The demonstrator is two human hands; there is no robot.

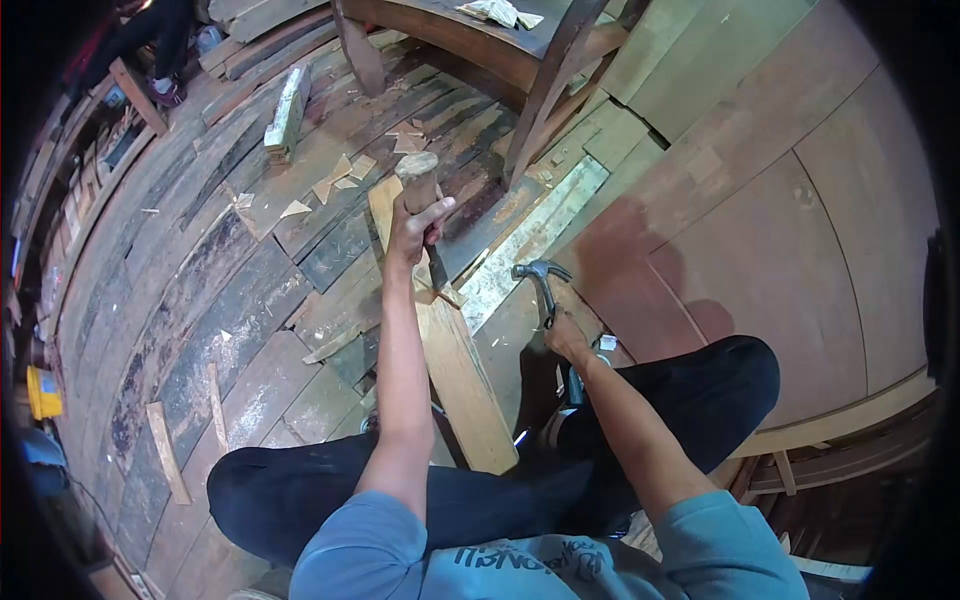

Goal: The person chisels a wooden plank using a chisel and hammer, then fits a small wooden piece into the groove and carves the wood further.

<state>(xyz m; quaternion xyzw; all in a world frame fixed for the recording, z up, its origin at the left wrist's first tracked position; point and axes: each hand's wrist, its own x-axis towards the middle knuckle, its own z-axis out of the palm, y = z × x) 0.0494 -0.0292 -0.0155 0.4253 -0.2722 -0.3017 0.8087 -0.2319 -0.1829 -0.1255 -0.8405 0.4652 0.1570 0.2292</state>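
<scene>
My left hand (415, 225) is wrapped round the wooden handle of a chisel (437, 270), held upright with its blade down on a wooden board (460, 385). The chisel's round handle end faces up at me. A raised chip or notch shows in the board by the blade, too small to make out fully. To the right, my right hand (567, 337) grips a claw hammer (541, 278); its head is apart from the chisel. The board runs from between my legs away from me across the floor.
Wood chips (340, 178) lie on the plank floor beyond the board. A wooden block (288, 110) sits farther off, near a bench-like wooden frame (450, 35). Large panels (770, 260) stand at the right. A person's leg and shoe (168, 92) show at upper left.
</scene>
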